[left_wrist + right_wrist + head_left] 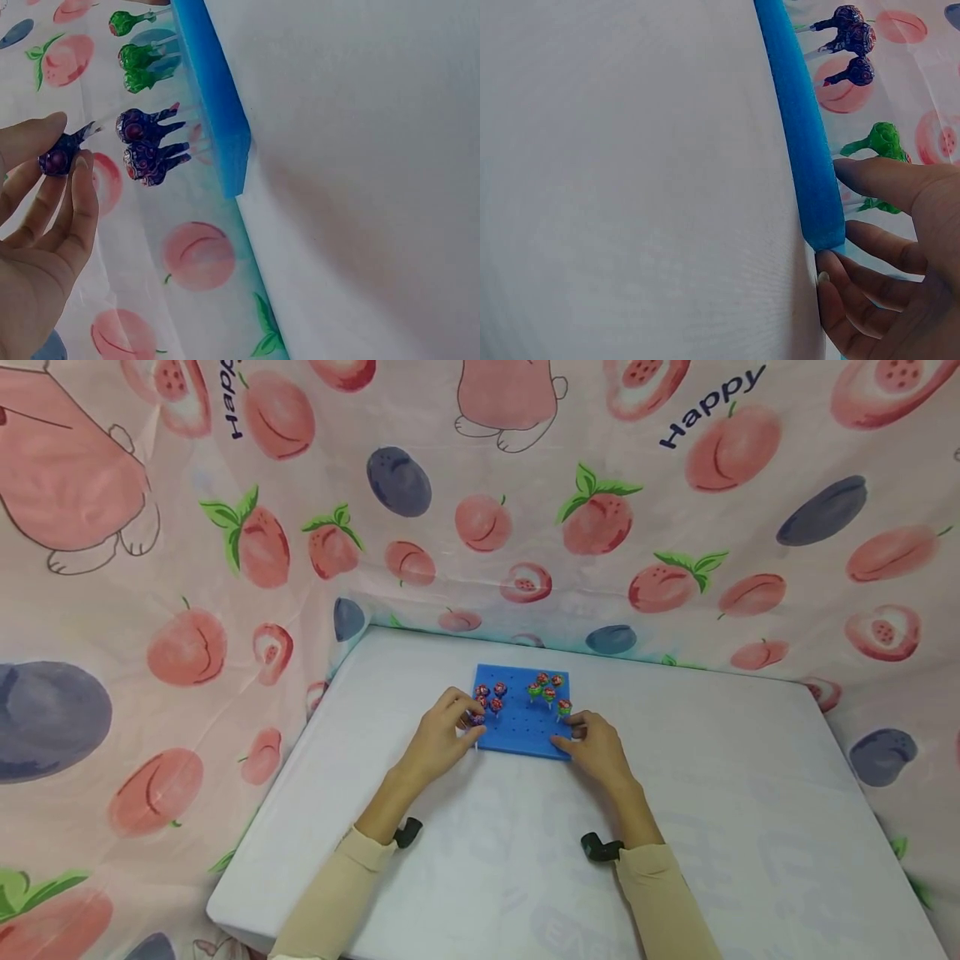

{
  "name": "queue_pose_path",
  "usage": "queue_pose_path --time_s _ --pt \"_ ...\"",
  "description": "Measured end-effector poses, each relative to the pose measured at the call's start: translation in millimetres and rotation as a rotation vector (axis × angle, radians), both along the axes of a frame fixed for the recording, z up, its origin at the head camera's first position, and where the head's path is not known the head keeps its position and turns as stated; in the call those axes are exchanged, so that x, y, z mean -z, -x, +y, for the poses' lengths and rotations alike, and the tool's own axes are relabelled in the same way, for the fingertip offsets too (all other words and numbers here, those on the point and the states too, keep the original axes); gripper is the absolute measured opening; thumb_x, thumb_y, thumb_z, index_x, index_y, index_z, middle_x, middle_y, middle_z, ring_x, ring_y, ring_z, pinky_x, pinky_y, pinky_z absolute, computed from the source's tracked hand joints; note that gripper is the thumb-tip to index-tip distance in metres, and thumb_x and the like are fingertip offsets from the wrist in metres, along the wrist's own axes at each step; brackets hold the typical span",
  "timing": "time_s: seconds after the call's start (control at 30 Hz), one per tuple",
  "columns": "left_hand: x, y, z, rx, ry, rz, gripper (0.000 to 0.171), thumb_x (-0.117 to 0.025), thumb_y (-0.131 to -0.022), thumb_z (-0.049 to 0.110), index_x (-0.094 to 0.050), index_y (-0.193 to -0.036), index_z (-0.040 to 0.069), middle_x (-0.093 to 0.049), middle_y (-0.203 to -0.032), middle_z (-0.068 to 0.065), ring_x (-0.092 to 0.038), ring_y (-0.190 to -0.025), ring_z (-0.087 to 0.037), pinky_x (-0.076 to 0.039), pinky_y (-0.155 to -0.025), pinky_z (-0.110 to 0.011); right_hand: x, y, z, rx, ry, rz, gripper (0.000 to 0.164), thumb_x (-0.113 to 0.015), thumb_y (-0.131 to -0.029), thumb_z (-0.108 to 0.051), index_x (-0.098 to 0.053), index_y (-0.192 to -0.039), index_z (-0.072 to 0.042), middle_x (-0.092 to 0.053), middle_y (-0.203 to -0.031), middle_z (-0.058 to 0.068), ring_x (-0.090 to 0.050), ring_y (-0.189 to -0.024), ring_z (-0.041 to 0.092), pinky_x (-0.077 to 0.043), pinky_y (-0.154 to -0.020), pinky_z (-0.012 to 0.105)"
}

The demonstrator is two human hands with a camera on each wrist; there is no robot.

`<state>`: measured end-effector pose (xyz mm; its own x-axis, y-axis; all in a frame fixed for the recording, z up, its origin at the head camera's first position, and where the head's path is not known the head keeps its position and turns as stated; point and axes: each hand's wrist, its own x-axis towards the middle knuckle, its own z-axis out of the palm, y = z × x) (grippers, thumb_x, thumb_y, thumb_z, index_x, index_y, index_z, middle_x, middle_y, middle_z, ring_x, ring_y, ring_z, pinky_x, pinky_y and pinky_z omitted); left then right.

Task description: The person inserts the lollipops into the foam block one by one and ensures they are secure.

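Note:
My left hand [438, 735] pinches a purple-wrapped lollipop [58, 159] by its head between thumb and fingers. Its stick points down, beside the left front corner of a blue board [517, 743] with rows of small holes. Several purple lollipops [500, 690] stand in the board's left part. Toward the right stand several green-wrapped lollipops [534, 691], some with red on top. My right hand [600, 747] holds the board's right front corner, its thumb on the top near the front edge and its fingers along the side.
The board lies on a table with a white cover [712, 760]. Behind and to the left hangs a pink fruit-print cloth [420, 602]. Dark bands [600, 847] sit at both wrists, by the beige sleeves.

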<state>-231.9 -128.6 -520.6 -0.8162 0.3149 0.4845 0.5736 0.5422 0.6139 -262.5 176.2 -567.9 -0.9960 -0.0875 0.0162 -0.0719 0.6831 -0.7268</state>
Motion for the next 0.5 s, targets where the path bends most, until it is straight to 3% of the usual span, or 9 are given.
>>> queue_pose_path --time_s 0.23,0.5 --pt "0.4 4.6 -1.5 -0.031 -0.005 0.034 0.023 -0.080 -0.090 0.000 -0.069 -0.110 0.002 -0.056 -0.113 -0.005 -0.066 -0.095 -0.018 -0.059 -0.082 -0.031 1.9 1.9 0.5 0.001 -0.011 0.009 0.049 -0.083 -0.091 -0.031 -0.066 -0.127 -0.003 -0.068 -0.113 0.015 -0.064 -0.105 0.030 -0.054 -0.089 0.047" --pt "8.2 8.5 -0.9 -0.052 0.011 0.022 0.025 -0.079 -0.089 -0.005 -0.068 -0.108 0.006 -0.056 -0.115 -0.003 -0.065 -0.103 -0.018 -0.059 -0.085 -0.033 0.9 -0.5 -0.2 -0.002 -0.017 0.010 0.048 -0.083 -0.091 -0.030 -0.066 -0.127 -0.002 -0.068 -0.111 0.015 -0.063 -0.103 0.030 -0.054 -0.087 0.046"
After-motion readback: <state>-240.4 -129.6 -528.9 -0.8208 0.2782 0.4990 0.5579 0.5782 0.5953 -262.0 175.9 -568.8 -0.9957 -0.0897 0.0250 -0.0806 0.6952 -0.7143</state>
